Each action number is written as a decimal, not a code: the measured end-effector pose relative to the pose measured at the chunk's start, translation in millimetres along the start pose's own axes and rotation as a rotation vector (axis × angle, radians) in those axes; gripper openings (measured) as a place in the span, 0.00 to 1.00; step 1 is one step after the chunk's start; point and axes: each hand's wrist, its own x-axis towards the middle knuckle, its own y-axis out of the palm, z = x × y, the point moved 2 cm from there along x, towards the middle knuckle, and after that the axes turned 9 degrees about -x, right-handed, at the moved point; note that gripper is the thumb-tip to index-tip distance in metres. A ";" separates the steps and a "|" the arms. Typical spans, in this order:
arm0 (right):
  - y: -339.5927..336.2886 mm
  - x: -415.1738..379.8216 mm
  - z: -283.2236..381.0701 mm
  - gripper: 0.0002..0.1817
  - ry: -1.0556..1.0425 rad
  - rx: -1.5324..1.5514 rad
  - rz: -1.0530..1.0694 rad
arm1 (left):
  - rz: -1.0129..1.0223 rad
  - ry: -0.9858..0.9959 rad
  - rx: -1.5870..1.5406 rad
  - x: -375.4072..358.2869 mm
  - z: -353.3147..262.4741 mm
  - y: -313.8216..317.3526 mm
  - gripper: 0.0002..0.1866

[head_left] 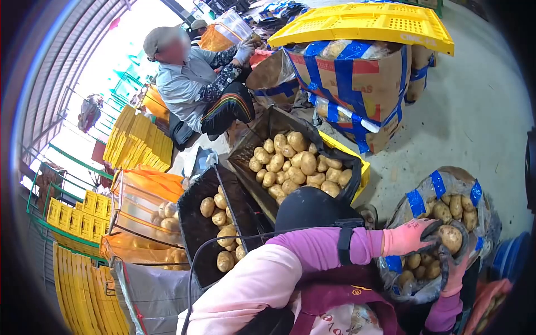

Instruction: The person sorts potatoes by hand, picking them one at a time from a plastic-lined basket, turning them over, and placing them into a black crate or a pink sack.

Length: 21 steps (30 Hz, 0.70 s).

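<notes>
At the lower right, a large potato (450, 238) is held between my two gloved hands. My left hand (416, 237), in a pink glove with dark fingers, reaches across from the purple sleeve and touches its left side. My right hand (455, 268), gloved alike, has its fingers round the potato's lower right side. Both are over a round container lined with clear plastic and marked with blue tape (416, 202), which holds several potatoes (442, 211). Left of it, a dark-lined crate (357, 173) is heaped with potatoes (296, 176).
A second dark-lined bin (192, 240) with potatoes stands at left centre. Taped cardboard boxes (357, 84) carry a yellow crate (363, 25) at the top. A co-worker (187, 84) sits at upper left. Yellow crates (137, 139) are stacked farther left.
</notes>
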 end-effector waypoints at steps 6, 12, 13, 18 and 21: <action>-3.2 -0.1 43.7 0.34 0.266 0.300 0.028 | -0.165 -0.033 -0.265 9.9 12.0 -7.4 0.20; 6.1 9.3 57.3 0.37 -0.105 0.141 0.069 | 0.141 -0.083 -0.912 12.5 -16.6 -15.0 0.23; 7.5 10.4 64.2 0.37 -0.088 0.009 0.044 | 0.072 0.052 -0.841 12.6 -19.0 -17.3 0.25; 6.5 6.1 57.1 0.35 0.134 0.286 0.082 | 0.072 0.101 -0.585 16.1 -10.7 -18.9 0.25; 6.2 5.6 59.7 0.36 -0.060 0.188 -0.001 | 0.164 -0.022 -0.584 23.0 -0.7 -25.3 0.27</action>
